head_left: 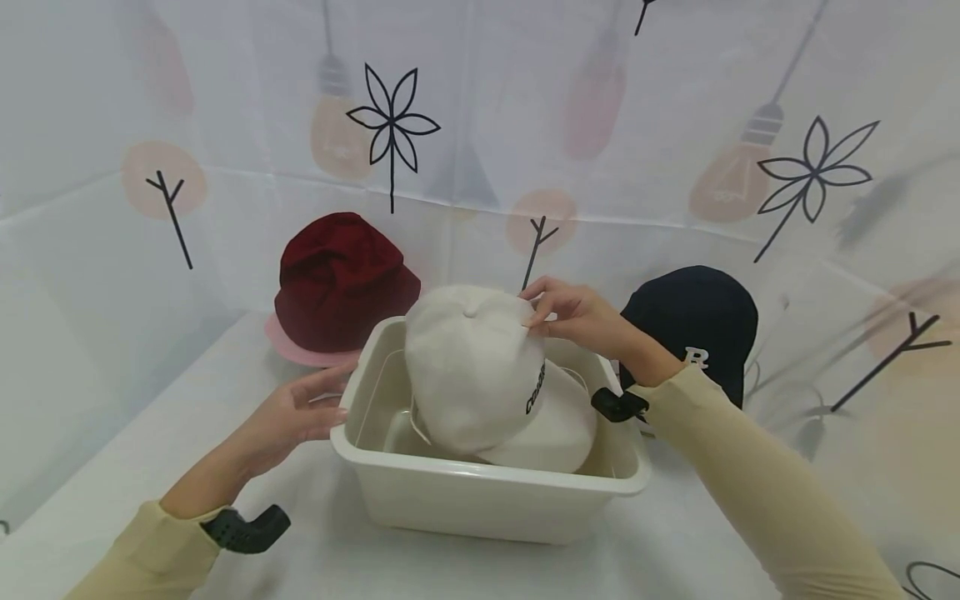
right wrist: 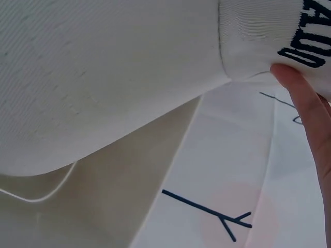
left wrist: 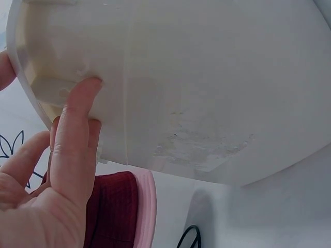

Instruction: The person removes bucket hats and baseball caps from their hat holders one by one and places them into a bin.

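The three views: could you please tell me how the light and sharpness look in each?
Head view: soft, fairly even light, no harsh glare on the white cap, little detail in the dark crown of the black cap; left wrist: a greyish wall of the tub, with small pale glints; right wrist: crisp lettering, the tub's inside shaded.

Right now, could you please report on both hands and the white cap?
Left hand holding tub by its rim. Right hand pinching white cap, partly inside tub. Dark cap near right hand, might get bumped.
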A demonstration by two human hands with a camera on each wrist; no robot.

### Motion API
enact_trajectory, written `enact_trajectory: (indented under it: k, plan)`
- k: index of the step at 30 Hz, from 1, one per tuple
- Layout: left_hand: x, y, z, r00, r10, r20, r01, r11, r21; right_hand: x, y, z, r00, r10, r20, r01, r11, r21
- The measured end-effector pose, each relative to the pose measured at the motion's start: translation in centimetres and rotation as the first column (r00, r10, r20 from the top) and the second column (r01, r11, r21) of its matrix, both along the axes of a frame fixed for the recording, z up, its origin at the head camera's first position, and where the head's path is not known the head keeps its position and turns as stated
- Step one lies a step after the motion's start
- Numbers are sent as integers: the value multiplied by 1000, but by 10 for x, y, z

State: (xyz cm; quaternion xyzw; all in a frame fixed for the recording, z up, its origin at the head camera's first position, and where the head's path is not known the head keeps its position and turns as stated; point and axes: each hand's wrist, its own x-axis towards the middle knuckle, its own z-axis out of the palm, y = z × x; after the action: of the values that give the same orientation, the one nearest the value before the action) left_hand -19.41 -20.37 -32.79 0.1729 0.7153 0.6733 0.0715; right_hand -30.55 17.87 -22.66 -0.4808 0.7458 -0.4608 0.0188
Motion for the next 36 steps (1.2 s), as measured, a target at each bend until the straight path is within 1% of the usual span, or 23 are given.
enact_trajectory:
  k: [4, 11, 13, 17, 24, 28, 31, 36]
  plan:
    - [0, 0, 0, 1000, 2, 0, -2, 1000, 2, -2, -6, -5, 999, 32, 26, -33, 999, 32]
    - [1, 0, 1, 1000, 5, 0, -5, 1000, -3, -4, -19, -11, 998, 60, 30, -62, 995, 76]
    - [1, 0, 1, 1000, 4, 0, -4, 1000, -3, -4, -22, -12, 997, 66, 45, -70, 994, 83]
    - [1, 1, 1, 1000, 5, 3, -5, 1000, -6, -7, -27, -14, 992, 105, 71, -111, 989, 96]
    - [1, -1, 2, 1000, 14, 14, -13, 1000, -25, -10, -41, -20, 980, 178, 87, -188, 975, 118]
    - [2, -1, 2, 1000, 15, 13, -15, 1000, -27, -12, -53, -28, 971, 213, 112, -229, 960, 161]
    - [2, 0, 2, 1000, 13, 11, -12, 1000, -21, -15, -60, -35, 967, 226, 119, -247, 949, 199]
    - [3, 0, 3, 1000, 8, 10, -8, 1000, -14, -22, -67, -44, 967, 239, 94, -255, 935, 247]
